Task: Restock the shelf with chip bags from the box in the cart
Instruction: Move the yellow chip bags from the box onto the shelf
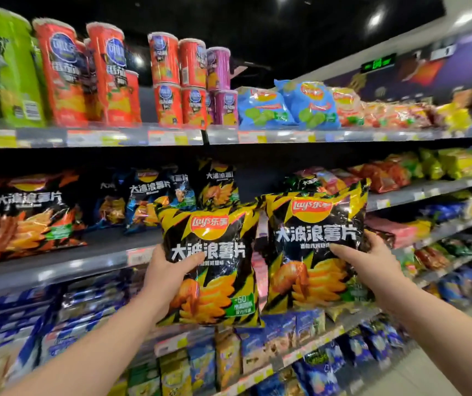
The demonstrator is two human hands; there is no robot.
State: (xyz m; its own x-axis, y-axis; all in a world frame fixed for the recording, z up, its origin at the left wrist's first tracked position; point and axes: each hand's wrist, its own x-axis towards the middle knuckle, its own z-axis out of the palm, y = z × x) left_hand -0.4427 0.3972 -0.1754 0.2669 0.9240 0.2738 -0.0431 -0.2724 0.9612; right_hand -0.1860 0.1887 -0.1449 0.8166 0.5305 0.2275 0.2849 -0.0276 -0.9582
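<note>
1. Two black-and-yellow chip bags are held up side by side in front of the middle shelf (86, 264), with their upper inner corners touching or overlapping.
2. At the left edge of the left bag (212, 252), the left hand (166, 270) grips the pack. Its thumb presses across the front and its fingers are hidden behind.
3. The right hand (371, 261) clasps the right bag (314, 247) at its right edge in the same way, with the thumb lying across the front just under the white lettering.
4. Both bags carry a red-and-yellow badge reading "Lay's 乐事" and big white characters reading "大波浪薯片". The left bag also has a green patch low on its right side marked "-50". The small line under the big characters is too blurred to read.
5. Behind them, a matching bag (220, 184) stands upright on the middle shelf, its lower part covered by the left bag.
6. On the top shelf (286, 137) stand red, green and purple canisters (109, 75), their labels smeared by blur. Beside them are blue bags (311, 107) with the same round badge. The price strips along the shelf edges cannot be read.
</note>
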